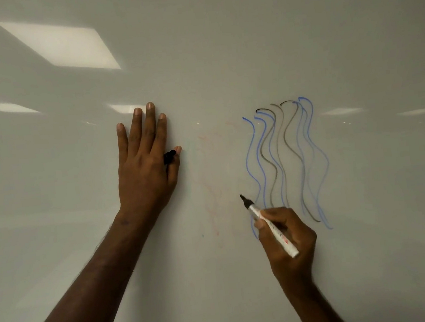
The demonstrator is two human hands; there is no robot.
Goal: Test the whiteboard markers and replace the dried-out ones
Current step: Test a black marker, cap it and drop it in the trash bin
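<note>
Only part of the whiteboard (221, 43) is seen; its edges are cut off on all sides, and reflected ceiling lights (65, 44) are spread over its upper half. Faint reddish traces (212, 186) near the centre are hard to make out.

The left hand (143, 167) is laid flat against the board at about 9 o'clock from the centre, with the four fingers straight. A black marker cap (169, 156) is pinched between the thumb and the side of the palm; most of the cap is hidden behind the hand.

The white-barrelled marker (271, 226) is grasped by the right hand (287, 239) at about 5 o'clock, the fingers curled around the barrel. Its black tip points toward 11 o'clock and is held at or very near the board; contact cannot be confirmed. The printing on the barrel is too small to be read.

Wavy blue and grey-black lines (286, 159) are seen at 3 o'clock, just above the right hand, their lower ends partly covered by it. Both forearms are cut off by the bottom edge.
</note>
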